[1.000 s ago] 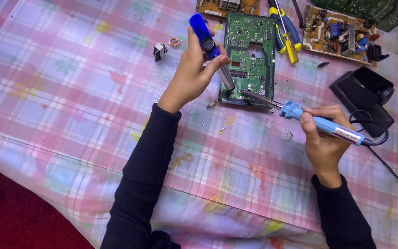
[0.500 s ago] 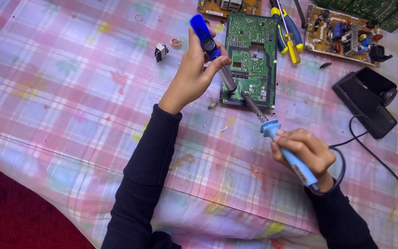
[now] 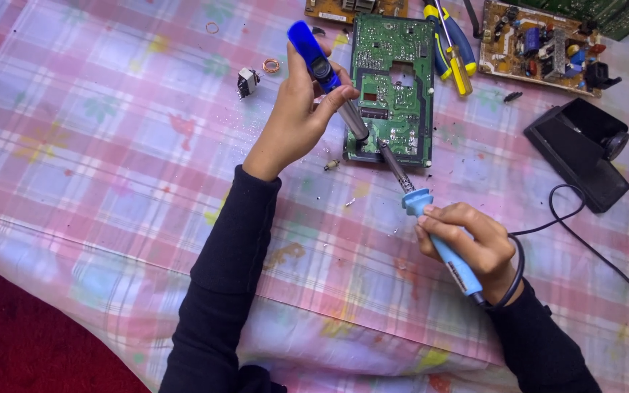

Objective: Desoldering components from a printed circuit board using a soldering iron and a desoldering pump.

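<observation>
Right hand [image 3: 475, 247] presses soldering iron [image 3: 431, 225] onto circuit board [image 3: 393, 80]

Brown circuit board [image 3: 354, 9] at desk's far edge: cut off by top of frame. Dark green board [image 3: 606, 13] at far right corner: likewise cropped. Soldering iron's black cord [image 3: 613, 266] runs out at right edge. Iron tip [image 3: 382, 145] contact point on green circuit board [image 3: 394, 87] too small to tell.

Screwdrivers [image 3: 451, 49], a brown circuit board [image 3: 540, 45], a black stand [image 3: 576, 151]
</observation>
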